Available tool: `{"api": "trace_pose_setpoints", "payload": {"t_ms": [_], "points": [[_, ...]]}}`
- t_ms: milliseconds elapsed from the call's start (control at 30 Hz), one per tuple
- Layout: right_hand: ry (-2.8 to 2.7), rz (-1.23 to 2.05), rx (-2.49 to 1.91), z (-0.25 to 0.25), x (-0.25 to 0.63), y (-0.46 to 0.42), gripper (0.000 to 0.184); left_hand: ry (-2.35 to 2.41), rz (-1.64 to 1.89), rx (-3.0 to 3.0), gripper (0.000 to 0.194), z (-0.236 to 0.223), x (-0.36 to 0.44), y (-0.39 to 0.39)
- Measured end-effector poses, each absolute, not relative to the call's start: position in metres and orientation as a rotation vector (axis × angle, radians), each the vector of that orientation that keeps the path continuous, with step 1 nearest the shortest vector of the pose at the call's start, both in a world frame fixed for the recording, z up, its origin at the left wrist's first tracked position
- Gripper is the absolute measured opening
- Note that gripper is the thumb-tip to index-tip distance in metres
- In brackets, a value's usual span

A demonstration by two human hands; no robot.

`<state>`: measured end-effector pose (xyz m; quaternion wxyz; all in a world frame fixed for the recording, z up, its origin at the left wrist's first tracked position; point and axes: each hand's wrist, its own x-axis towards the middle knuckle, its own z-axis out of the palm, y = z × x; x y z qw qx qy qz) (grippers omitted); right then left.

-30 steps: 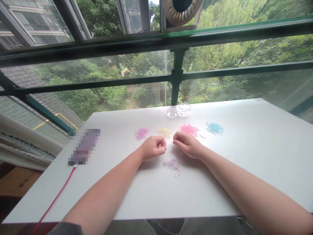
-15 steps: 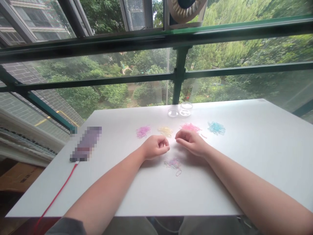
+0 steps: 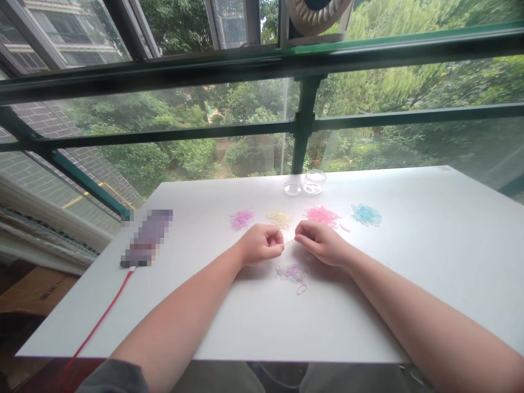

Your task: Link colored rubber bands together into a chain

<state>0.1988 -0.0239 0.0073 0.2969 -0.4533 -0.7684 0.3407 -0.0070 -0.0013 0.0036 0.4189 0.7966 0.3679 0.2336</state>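
Observation:
Between my two hands, a thin pale rubber band [image 3: 289, 242] is drawn out straight. My left hand [image 3: 262, 244] pinches one end between thumb and fingers. On the other end, my right hand [image 3: 317, 238] is closed with thumb against forefinger. Just below the hands lies a mixed pile of pale rubber bands [image 3: 291, 273], one loop sticking out toward me. Beyond them, in a row, are a purple pile [image 3: 242, 219], a yellow pile [image 3: 279, 219], a pink pile [image 3: 321, 215] and a blue pile [image 3: 366, 215]. My right hand partly covers the pink pile's near edge.
A clear round container [image 3: 315, 183] and a clear lid [image 3: 292, 189] stand at the far edge of the white table [image 3: 429, 262]. At left lies a blurred-out dark device [image 3: 148, 237] with a red cable [image 3: 100, 319]. A window with green bars [image 3: 303, 128] rises behind the table.
Half a second ago the hands were slightly apart with no band visible between them; a second ago a thin band spanned them, as now. The whole view has shifted slightly.

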Motion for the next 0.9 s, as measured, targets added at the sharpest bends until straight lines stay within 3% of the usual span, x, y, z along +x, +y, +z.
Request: {"api": "trace_pose_setpoints", "payload": {"t_ms": [433, 900], "points": [[-1.747, 0.893, -1.184, 0.004, 0.211, -0.014, 0.019, 1.031, 0.719, 2.05, 0.008, 0.007, -0.015, 0.004], [-2.247, 0.881, -1.2, 0.007, 0.199, -0.027, 0.014, 1.397, 0.825, 2.351, 0.015, 0.001, -0.011, 0.024]]}}
